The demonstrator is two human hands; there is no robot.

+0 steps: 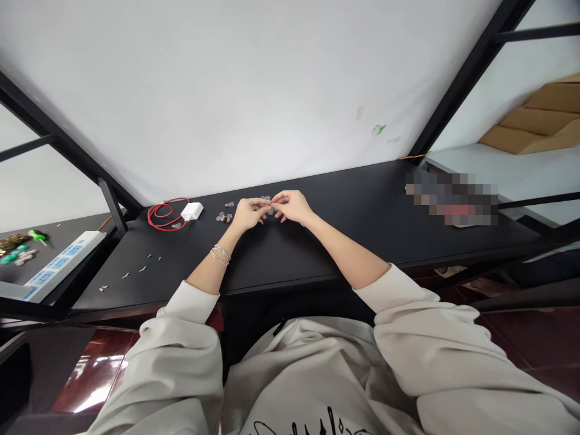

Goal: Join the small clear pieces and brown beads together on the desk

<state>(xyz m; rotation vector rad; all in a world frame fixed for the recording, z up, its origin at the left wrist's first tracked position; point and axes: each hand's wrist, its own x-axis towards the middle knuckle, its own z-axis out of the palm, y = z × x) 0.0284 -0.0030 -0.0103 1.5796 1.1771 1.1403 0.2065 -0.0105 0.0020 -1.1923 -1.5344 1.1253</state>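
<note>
My left hand (248, 214) and my right hand (292, 205) reach forward over a black desk (326, 248), their fingertips meeting at the middle. Several small glass bulbs with metal bases (224, 217) lie just left of my left hand, and more (266, 198) sit behind the fingertips. Anything pinched there is too small to make out. Farther left are a coil of red wire (163, 213) and a white power adapter (191, 211). Several tiny metal parts (144, 264) lie on the desk near its front left edge.
A white power strip (58, 266) sits low at the left beside a green-handled screwdriver (38, 236) and a heap of small parts (16, 251). A pixelated patch (451, 199) covers the desk's right end. Black metal frame bars (466, 78) rise behind it.
</note>
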